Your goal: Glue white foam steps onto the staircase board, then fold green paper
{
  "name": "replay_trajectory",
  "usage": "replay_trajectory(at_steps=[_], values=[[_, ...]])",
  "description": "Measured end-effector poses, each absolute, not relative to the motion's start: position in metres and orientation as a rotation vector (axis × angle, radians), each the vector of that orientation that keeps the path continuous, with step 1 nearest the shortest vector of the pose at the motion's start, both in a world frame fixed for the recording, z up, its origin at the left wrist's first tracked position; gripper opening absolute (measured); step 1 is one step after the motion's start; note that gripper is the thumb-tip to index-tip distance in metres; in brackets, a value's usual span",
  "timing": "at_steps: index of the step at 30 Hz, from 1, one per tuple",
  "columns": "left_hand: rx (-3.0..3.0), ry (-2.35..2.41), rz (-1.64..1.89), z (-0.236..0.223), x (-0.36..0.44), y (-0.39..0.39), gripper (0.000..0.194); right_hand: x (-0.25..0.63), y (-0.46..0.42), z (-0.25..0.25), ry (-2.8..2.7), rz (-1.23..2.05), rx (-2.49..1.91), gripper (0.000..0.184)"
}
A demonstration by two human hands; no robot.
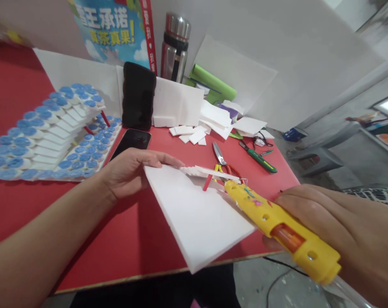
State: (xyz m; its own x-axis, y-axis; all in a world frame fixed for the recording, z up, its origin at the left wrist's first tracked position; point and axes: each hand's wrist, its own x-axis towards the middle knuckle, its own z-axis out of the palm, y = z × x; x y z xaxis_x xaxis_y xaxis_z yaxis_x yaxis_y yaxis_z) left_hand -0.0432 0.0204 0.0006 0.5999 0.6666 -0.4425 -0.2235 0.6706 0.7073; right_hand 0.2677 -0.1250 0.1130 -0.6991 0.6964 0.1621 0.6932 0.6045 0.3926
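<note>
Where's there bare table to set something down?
The red table shows bare between the left forearm and white board, and between that forearm and the blue-topped model. Crowded: back right, with white pieces and green-handled tool.

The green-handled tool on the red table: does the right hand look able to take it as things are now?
Probably not: the right hand holds the yellow glue gun, and would likely need freeing first. The green-handled tool itself lies uncovered beyond that hand.
</note>
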Motion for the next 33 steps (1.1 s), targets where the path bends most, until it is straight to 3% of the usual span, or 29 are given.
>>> replay_trajectory(at_steps=[18, 33], values=[[0.657, 0.774, 0.579, 0.003, -0.042, 0.018, 0.033, 0.273, -0.127, 0.109, 2.774, 0.624, 1.289, 0.018], [0.692, 0.760, 0.575, 0.001, -0.044, 0.020, 0.032, 0.279, -0.128, 0.107, 2.777, 0.589, 1.357, 0.022]])
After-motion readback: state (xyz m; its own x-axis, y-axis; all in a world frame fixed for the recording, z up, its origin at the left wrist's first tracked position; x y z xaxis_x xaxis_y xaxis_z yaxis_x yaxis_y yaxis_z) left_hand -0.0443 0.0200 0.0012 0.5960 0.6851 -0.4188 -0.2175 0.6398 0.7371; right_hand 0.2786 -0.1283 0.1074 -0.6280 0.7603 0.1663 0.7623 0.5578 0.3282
